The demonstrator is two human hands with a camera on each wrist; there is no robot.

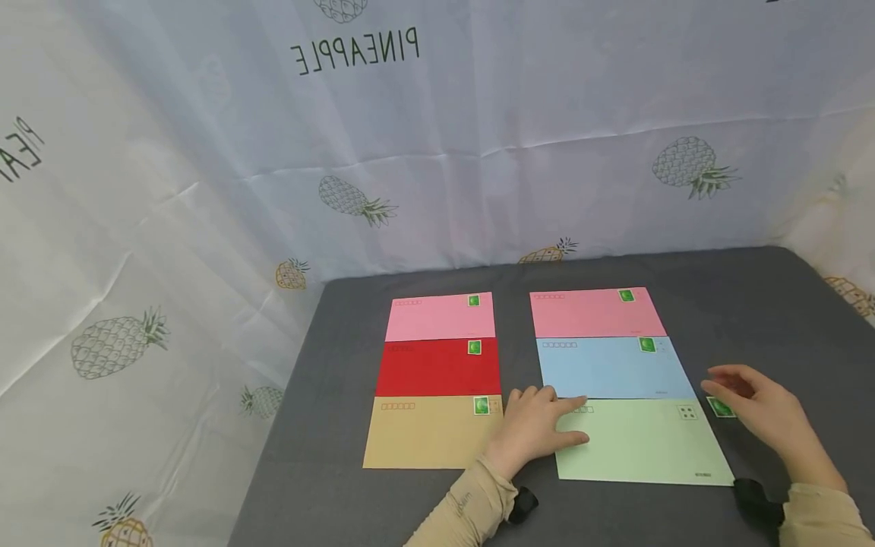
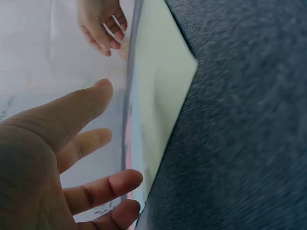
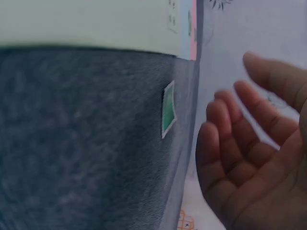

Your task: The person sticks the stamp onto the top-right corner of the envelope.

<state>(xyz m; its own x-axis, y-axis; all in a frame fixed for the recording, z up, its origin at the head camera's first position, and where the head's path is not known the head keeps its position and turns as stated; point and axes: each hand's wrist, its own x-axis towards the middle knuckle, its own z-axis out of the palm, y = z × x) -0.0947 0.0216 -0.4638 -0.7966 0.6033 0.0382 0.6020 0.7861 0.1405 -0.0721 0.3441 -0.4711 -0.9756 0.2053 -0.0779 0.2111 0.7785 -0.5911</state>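
A pale green envelope (image 1: pixel 636 448) lies at the front of the right-hand column, with a small printed stamp box near its top right corner. My left hand (image 1: pixel 529 425) is at its left edge, thumb and index finger stretched over the paper; the left wrist view shows nothing held in the fingers. To the right of the envelope, a loose green stamp (image 1: pixel 721 409) with a white border lies on the dark cloth. My right hand (image 1: pixel 772 414) hovers by this stamp (image 3: pixel 168 109), fingers loosely bent and apart from it in the right wrist view.
Behind the green envelope lie a blue envelope (image 1: pixel 604 372) and a pink one (image 1: pixel 581 315). The left column has a tan envelope (image 1: pixel 427 441), a red one (image 1: pixel 431 372) and another pink one (image 1: pixel 437 323). These all bear green stamps. A pineapple-print curtain (image 1: pixel 478 205) hangs behind the table.
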